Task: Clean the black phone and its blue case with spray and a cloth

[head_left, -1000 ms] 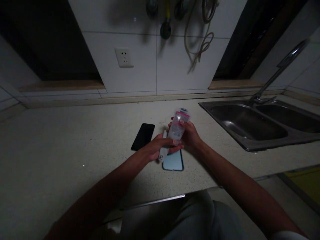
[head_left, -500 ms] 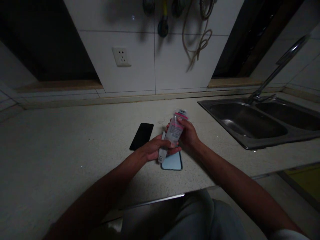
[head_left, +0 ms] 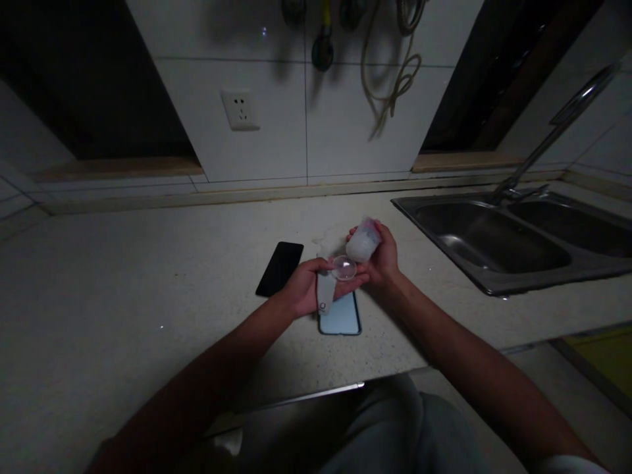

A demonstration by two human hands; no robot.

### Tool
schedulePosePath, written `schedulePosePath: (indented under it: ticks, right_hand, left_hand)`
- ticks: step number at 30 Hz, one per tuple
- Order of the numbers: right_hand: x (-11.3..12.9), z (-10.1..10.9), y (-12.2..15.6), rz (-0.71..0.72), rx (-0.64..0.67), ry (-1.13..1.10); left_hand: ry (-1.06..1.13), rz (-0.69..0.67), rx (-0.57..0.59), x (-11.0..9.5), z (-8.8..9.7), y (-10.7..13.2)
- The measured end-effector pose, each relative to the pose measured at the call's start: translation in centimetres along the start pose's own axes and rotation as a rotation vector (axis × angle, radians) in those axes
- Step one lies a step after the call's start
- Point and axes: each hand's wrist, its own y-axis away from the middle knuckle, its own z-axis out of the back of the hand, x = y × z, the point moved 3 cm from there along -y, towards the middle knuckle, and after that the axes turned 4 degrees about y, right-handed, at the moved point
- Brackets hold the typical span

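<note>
Head view is dim, and much of it sinks into shadow. Nearest, at the bottom edge, the person's grey-clad legs (head_left: 375,428) are cut off by the frame, and both forearms rise from the lower corners, too dark to show detail.

Two hands meet over the counter (head_left: 123,289). The left hand (head_left: 303,293) closes its fingers on a small white strip (head_left: 324,294) (a tiny mark shows near its lower end, too small to read) and touches a clear round dome-like piece (head_left: 344,267) at its fingertips; whether that piece is pinched by the left hand alone or by both I cannot tell. The right hand (head_left: 382,260) grips a crumpled clear plastic bag (head_left: 363,240), fingers wrapped around it; the bag is blurred and its contents cannot be made out.

Directly beneath the hands lies one pale blue phone (head_left: 340,316), its upper part hidden by them. Just to the left, apart from it, lies one black phone (head_left: 280,268), flat on the counter.

Farther right, a steel sink (head_left: 494,283) has two basins, the second cut off by the frame, with one faucet (head_left: 557,128) partly blurred. On the tiled back wall sits one socket (head_left: 239,110); above hang utensils (head_left: 322,46) and a looped cord (head_left: 395,72), their tops cut off.
</note>
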Motion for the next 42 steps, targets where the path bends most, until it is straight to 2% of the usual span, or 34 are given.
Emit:
schedulePosePath:
  ticks: [3, 7, 10, 13, 22, 24, 27, 30, 34, 38, 42]
  right_hand:
    - [1.2, 0.7, -0.7, 0.105, -0.072, -0.023]
    - [2.6, 1.2, -1.1, 0.243, -0.114, -0.017]
    - [3.2, 1.2, -1.0, 0.308, -0.117, -0.021]
    - [3.5, 1.1, -0.9, 0.336, -0.127, -0.019]
    - [3.5, 0.9, -0.6, 0.272, -0.113, 0.039]
    - [3.5, 0.7, -0.5, 0.251, -0.095, 0.042]
    - [3.5, 0.4, -0.3, 0.212, -0.060, 0.045]
    - [3.4, 0.3, -0.2, 0.160, -0.039, 0.041]
    - [3.3, 0.4, -0.3, 0.125, -0.033, 0.036]
    - [3.2, 0.4, -0.3, 0.123, -0.044, 0.034]
    - [3.1, 0.4, -0.4, 0.105, -0.043, 0.042]
  left_hand:
    - [0.023, -0.031, -0.057, -0.3, 0.5, -0.1]
    - [-0.135, -0.138, -0.176, -0.9, 0.6, -0.1]
    - [-0.243, -0.202, -0.296, -1.2, 0.4, 0.1]
    - [-0.295, -0.222, -0.338, -1.4, 0.4, 0.1]
    - [-0.524, -0.283, -0.324, -2.4, 2.2, -0.3]
    - [-0.570, -0.354, -0.313, -2.9, 2.3, -0.2]
    - [-0.719, -0.535, -0.312, -3.6, 2.0, 0.2]
    - [-0.885, -0.688, -0.373, -4.4, 1.5, 0.8]
    - [-1.070, -0.786, -0.450, -5.1, 1.2, 1.6]
    - [-1.130, -0.771, -0.437, -5.0, 1.1, 1.6]
    - [-0.929, -0.628, -0.426, -4.5, 1.3, 1.1]
